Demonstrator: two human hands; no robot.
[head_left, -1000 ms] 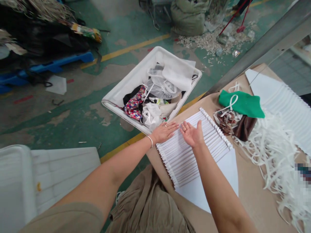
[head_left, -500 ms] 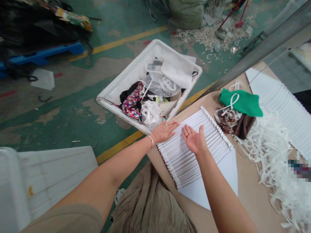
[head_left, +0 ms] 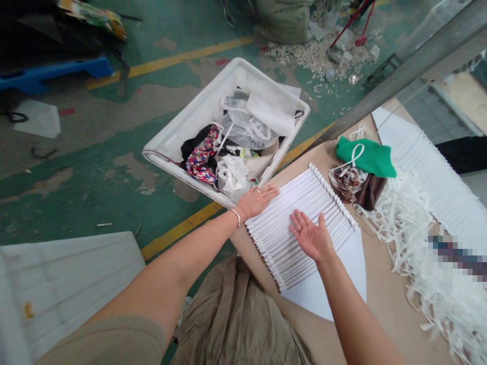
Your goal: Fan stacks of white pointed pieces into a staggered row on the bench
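Left hand (head_left: 255,202) near "AISA" bag (head_left: 244,130)

Compared with the 2 earlier views, the right hand (head_left: 312,238) has been shifted downward and toward the right of the frame; the narrow gap between its fingertips and the left hand (head_left: 256,201) has been widened, and more of the ribbed white stack (head_left: 282,217) is exposed between the 2 hands. The whole scene has been displaced leftward: the white bin (head_left: 194,109) is seen slightly higher and farther left, the green cloth (head_left: 365,157) is set nearer the center, and the blue pallet (head_left: 76,70) and the white container (head_left: 76,271) are cropped further by the left edge. More of a dark object (head_left: 464,153) is revealed at right.
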